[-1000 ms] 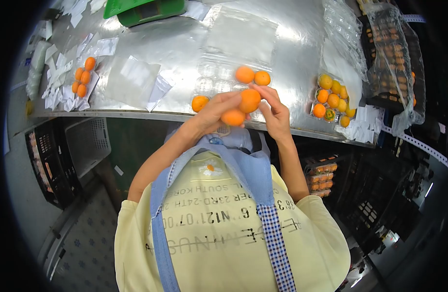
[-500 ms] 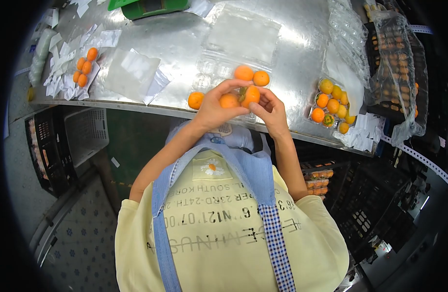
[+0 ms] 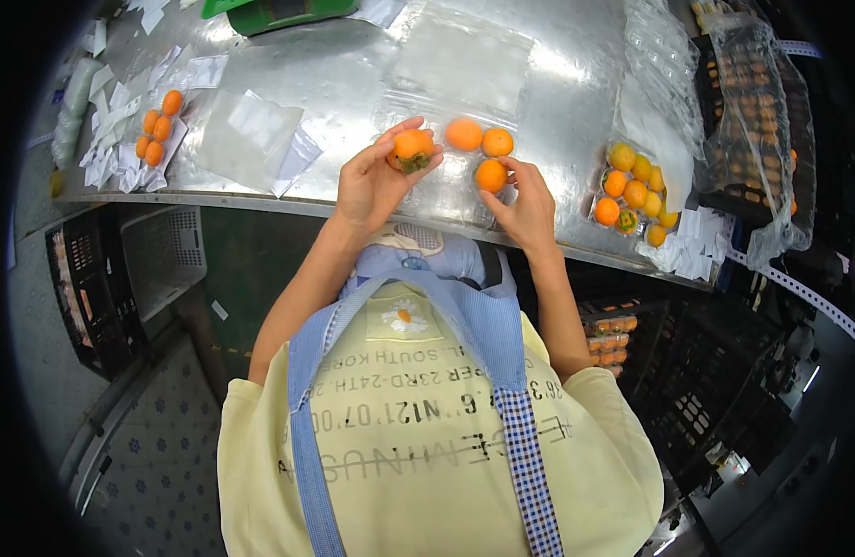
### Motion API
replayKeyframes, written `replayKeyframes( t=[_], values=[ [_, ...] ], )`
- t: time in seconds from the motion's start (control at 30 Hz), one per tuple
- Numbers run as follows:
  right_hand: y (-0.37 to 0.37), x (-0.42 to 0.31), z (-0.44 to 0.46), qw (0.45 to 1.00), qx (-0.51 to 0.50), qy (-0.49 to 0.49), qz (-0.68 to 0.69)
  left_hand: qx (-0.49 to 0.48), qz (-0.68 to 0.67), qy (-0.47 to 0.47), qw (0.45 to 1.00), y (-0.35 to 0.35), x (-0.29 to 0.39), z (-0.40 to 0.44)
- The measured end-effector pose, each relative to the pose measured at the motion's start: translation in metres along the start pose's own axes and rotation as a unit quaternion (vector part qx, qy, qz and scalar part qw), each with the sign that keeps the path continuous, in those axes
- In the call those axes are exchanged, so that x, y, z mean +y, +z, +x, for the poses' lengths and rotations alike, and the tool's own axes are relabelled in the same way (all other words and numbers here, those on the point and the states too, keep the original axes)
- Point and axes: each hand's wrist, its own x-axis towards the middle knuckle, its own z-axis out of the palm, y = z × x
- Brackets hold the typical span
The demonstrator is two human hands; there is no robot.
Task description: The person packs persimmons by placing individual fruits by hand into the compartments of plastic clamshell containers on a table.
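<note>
My left hand [image 3: 368,186] is cupped around an orange persimmon [image 3: 410,148], its green leafy cap facing me. My right hand [image 3: 528,209] has thumb and fingers on another persimmon [image 3: 491,175], which sits in the near part of a clear plastic tray. Just beyond it, two more persimmons, one at the left [image 3: 464,134] and one at the right [image 3: 497,142], rest in the same tray. The clear lid [image 3: 463,60] lies folded back on the far side. Part of the tray is hidden behind my left hand.
A filled tray of persimmons [image 3: 635,193] stands to the right, beside paper slips [image 3: 695,251] and stacked clear trays [image 3: 664,84]. Several persimmons [image 3: 155,125] lie among papers at the left. A green container [image 3: 279,13] is at the back. Crates [image 3: 163,255] stand below the table.
My hands have moved apart. The right one has brought a persimmon down into the tray; the left has moved left and up with a persimmon. The loose fruit at the left no longer shows.
</note>
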Motion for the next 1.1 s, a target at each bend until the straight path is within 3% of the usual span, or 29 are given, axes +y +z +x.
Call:
replayKeyframes(
  t=[0.17, 0.53, 0.63, 0.73, 0.87, 1.03, 1.1],
  values=[
    [0.008, 0.001, -0.003, 0.995, 0.011, -0.046, -0.09, 0.016, 0.042, -0.029, 0.999, -0.001, -0.002, 0.0],
    [0.007, 0.001, -0.007, 0.998, -0.017, -0.004, -0.061, -0.028, 0.1, -0.069, 0.992, 0.005, -0.002, -0.003],
    [-0.001, -0.007, -0.004, 1.0, 0.002, 0.013, -0.005, -0.015, 0.273, 0.005, 0.962, 0.008, -0.009, -0.006],
    [-0.006, -0.015, -0.002, 0.997, 0.032, 0.003, 0.065, -0.037, 0.353, 0.105, 0.929, 0.008, -0.017, -0.007],
    [-0.008, -0.027, 0.001, 0.987, 0.038, -0.013, 0.154, -0.043, 0.427, 0.136, 0.893, 0.016, -0.02, -0.01],
    [-0.007, -0.04, 0.003, 0.966, -0.016, 0.01, 0.259, -0.047, 0.489, 0.154, 0.857, 0.019, -0.023, -0.013],
    [-0.008, -0.048, 0.004, 0.961, -0.041, 0.004, 0.275, -0.048, 0.54, 0.183, 0.82, 0.019, -0.026, -0.014]
  ],
)
